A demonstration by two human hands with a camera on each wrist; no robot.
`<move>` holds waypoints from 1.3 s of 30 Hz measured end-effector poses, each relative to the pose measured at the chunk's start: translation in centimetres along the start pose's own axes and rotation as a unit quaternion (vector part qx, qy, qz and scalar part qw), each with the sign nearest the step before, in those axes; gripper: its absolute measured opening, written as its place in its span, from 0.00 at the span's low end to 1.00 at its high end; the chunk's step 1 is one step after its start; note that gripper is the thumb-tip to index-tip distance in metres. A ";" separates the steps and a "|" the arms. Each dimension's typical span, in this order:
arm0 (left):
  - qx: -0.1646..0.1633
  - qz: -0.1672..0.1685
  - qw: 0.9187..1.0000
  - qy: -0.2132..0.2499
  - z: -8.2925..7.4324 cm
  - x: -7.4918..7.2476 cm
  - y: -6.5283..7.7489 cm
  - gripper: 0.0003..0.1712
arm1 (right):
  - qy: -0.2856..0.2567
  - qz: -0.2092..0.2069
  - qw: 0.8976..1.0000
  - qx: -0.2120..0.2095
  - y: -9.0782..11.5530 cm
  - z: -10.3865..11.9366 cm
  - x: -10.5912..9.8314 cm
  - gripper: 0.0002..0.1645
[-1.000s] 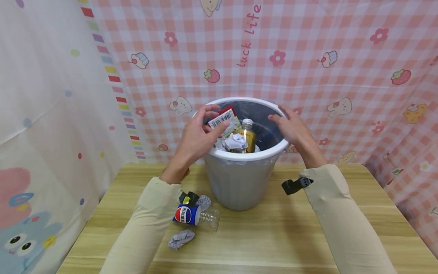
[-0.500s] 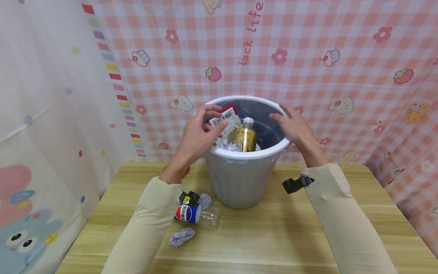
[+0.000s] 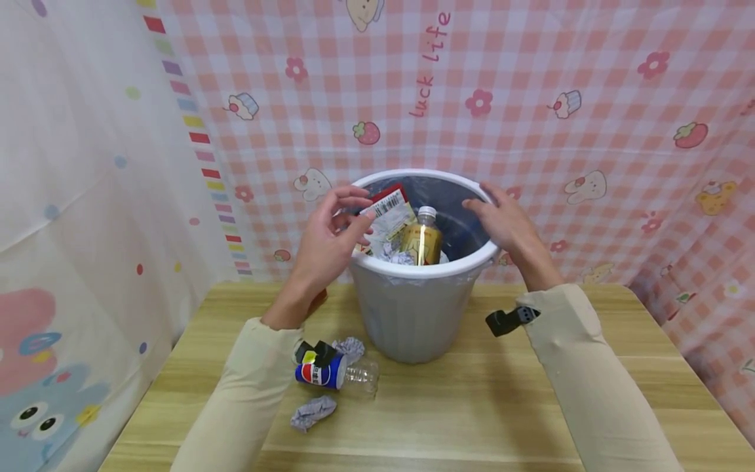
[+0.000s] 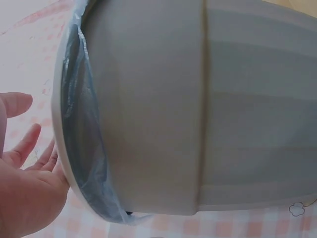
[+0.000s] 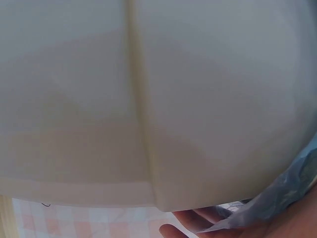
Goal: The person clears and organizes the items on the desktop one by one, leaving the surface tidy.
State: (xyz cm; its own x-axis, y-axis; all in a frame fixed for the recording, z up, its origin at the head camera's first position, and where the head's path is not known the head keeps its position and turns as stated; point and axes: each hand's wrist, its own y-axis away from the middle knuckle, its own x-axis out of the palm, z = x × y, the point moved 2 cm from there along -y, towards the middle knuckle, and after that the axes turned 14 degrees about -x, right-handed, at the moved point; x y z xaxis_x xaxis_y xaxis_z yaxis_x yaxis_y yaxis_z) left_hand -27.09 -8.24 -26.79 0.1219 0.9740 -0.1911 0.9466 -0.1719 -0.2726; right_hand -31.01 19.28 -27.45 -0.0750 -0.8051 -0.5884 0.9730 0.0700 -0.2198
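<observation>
A grey trash can (image 3: 413, 314) with a white rim (image 3: 421, 267) stands upright on the table, lined with a clear plastic bag (image 4: 91, 148). My left hand (image 3: 327, 239) is at the left rim, fingers loosely bent and parted, nothing between them. On the right side, my right hand (image 3: 508, 226) grips the rim, thumb inside and fingers outside against the liner (image 5: 267, 208). Inside the can lie a gold-labelled bottle (image 3: 422, 244) with a white cap, a flattened carton with a barcode (image 3: 387, 219), and crumpled paper (image 3: 398, 255).
Left of the can, an empty Pepsi bottle (image 3: 360, 379) lies on its side on the wooden table (image 3: 448, 419). Crumpled paper (image 3: 312, 413) lies in front of it, with another paper ball (image 3: 352, 349) behind it. A checked pink curtain (image 3: 472, 131) hangs behind the can.
My left hand has drawn back slightly left, off the carton it overlapped. The white crumpled paper beside the gold-labelled bottle has sunk lower. My right hand stays at the rim.
</observation>
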 end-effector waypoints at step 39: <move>-0.039 0.007 0.999 -0.026 2.1 -3.0 5.3 0.17 | 0.003 -0.005 1.000 -0.008 0.0 0.1 0.1 0.46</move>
State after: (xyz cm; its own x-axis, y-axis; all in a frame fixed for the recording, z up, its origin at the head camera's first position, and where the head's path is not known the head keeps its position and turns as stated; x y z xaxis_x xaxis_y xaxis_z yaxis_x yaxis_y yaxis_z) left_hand -23.11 -12.40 -29.61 0.1219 0.9622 -0.2434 0.9653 -0.1719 -0.1965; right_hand -31.03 19.18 -27.43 -0.0853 -0.8017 -0.5916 0.9689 0.0716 -0.2368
